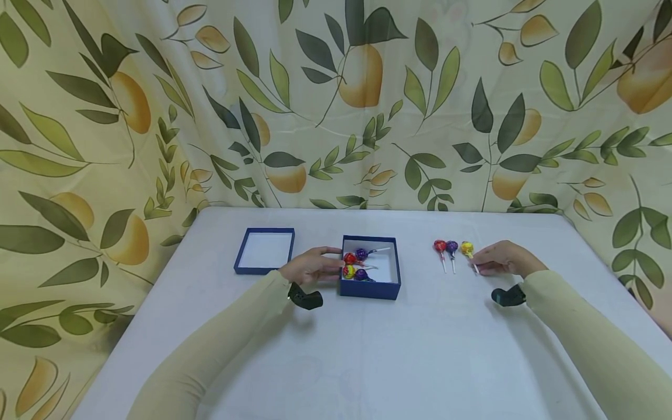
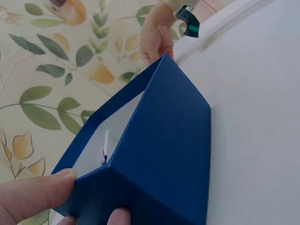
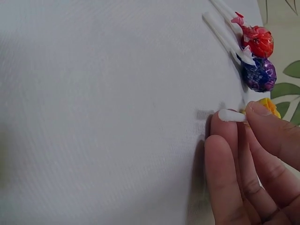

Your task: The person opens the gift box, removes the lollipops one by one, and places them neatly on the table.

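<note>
My left hand [image 1: 313, 266] holds the blue box [image 1: 370, 290] at its left side, the thumb [image 2: 61, 180] at the rim and other fingertips against the outer wall. Inside the white-lined box lie several wrapped lollipops, red, yellow and purple, among them a purple lollipop [image 1: 361, 254]. At the right, my right hand [image 1: 501, 258] pinches the stick of a yellow lollipop [image 1: 466, 248] between thumb and fingers. The stick's white end [image 3: 229, 116] pokes out past the fingertips, while the fingers partly cover the yellow head. Just left of it lie a purple lollipop [image 1: 451, 247] and a red lollipop [image 1: 440, 246].
A blue-rimmed lid [image 1: 264, 270] with a white inside lies left of the box, close behind my left hand. All of this is on a table with a white cloth [image 1: 378, 356]. Behind the table hangs a curtain [image 1: 325, 87] patterned with fruit and leaves.
</note>
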`<state>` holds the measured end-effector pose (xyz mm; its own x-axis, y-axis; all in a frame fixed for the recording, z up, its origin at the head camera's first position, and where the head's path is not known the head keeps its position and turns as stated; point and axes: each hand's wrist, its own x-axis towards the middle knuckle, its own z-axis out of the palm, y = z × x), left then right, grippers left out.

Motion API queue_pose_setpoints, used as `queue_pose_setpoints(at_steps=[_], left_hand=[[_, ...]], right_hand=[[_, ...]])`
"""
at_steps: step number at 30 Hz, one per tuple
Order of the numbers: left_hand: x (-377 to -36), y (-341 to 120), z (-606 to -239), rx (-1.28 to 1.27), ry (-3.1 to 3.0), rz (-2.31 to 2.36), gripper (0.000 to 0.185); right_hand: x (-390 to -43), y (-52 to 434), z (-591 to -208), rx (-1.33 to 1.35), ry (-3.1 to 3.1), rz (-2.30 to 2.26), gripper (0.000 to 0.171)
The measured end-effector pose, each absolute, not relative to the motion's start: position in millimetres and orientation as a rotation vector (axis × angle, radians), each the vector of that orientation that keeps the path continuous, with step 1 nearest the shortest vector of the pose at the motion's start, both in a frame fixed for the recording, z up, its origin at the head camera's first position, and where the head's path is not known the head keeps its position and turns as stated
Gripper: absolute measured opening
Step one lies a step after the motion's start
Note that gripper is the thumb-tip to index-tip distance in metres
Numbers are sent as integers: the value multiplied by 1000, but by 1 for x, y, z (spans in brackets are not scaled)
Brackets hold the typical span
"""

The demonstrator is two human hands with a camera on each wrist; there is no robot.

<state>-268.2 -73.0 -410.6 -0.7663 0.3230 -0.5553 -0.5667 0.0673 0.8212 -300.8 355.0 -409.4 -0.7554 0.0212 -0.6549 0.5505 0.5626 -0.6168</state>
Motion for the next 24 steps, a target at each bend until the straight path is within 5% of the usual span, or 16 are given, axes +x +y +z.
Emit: queue_pose_setpoints(at_steps=[24], left_hand=[[-269, -72, -413, -246, 1695, 1791, 55]], right_hand=[[-300, 348, -407, 415, 2226, -1101, 22]])
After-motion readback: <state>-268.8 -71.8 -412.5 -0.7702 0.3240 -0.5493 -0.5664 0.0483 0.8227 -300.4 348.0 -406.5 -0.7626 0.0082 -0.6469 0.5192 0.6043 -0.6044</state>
